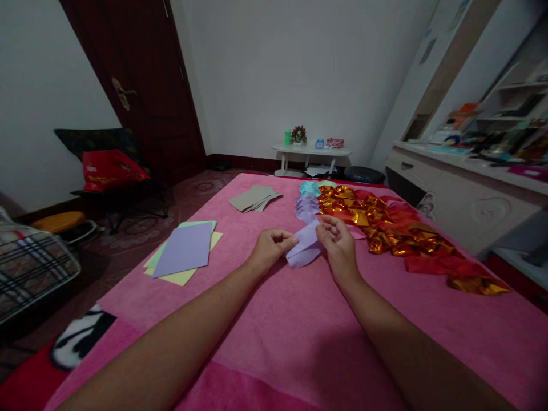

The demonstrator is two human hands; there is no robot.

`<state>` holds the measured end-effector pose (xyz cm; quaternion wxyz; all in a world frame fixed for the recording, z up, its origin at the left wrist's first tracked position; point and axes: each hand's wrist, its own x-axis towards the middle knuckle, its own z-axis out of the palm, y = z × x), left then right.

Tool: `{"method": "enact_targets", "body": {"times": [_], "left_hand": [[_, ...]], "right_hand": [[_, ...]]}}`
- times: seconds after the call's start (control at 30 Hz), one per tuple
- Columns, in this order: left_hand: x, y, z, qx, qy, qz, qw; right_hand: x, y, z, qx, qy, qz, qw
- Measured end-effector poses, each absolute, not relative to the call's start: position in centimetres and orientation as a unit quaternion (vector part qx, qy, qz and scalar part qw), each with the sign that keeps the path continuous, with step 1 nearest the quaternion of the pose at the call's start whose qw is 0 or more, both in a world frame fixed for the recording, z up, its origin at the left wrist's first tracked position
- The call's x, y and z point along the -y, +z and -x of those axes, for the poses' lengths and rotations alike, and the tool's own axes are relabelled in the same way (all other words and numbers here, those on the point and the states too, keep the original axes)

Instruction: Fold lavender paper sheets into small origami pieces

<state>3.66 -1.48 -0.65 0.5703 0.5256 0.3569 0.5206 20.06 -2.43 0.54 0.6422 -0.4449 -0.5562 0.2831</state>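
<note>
Between my hands is a folded piece of lilac paper (305, 251), held just above the pink cloth. My left hand (270, 248) pinches its left edge between thumb and fingers. At its upper right side, my right hand (338, 242) grips it with the fingers curled. Just beyond lie several crumpled lilac paper pieces (306, 205), and past them some turquoise pieces (309, 188). Right of these spreads a pile of shiny gold foil pieces (359, 214) mixed with red ones (445, 265). What the fingertips cover of the paper is hidden.
On the pink-covered table (274, 342), lilac, green and yellow sheets (184, 251) are stacked at the left, with grey-brown cards (254, 198) farther back. A white side table (312, 150) stands by the wall. A cluttered counter (471, 165) runs along the right; a chair (103, 137) holds a red bag.
</note>
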Motion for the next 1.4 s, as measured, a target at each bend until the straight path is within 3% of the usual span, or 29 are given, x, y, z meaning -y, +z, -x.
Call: {"method": "enact_targets", "body": {"times": [0.1,0.43,0.77,0.97,1.4], "left_hand": [[1.4,-0.9,-3.6,-0.365,0.508,-0.548,0.555],[0.6,-0.9,-3.0,-0.455,0.597,-0.463,0.472],[0.8,-0.6,-2.6,-0.299,0.547,-0.534,0.571],[1.1,-0.5,-2.8,-0.295,0.537,-0.521,0.593],[0.1,-1.4,-2.5,-0.406,0.58,-0.517,0.481]], "right_hand": [[2.3,0.2,-20.0,0.539,0.355,0.448,0.619],[2.6,0.2,-19.8,0.509,0.358,0.459,0.634],[2.0,-0.1,-20.5,0.402,0.424,0.453,0.673],[1.9,-0.4,-20.7,0.39,0.437,0.451,0.674],[2.1,-0.2,-20.3,0.478,0.437,0.418,0.636]]}}
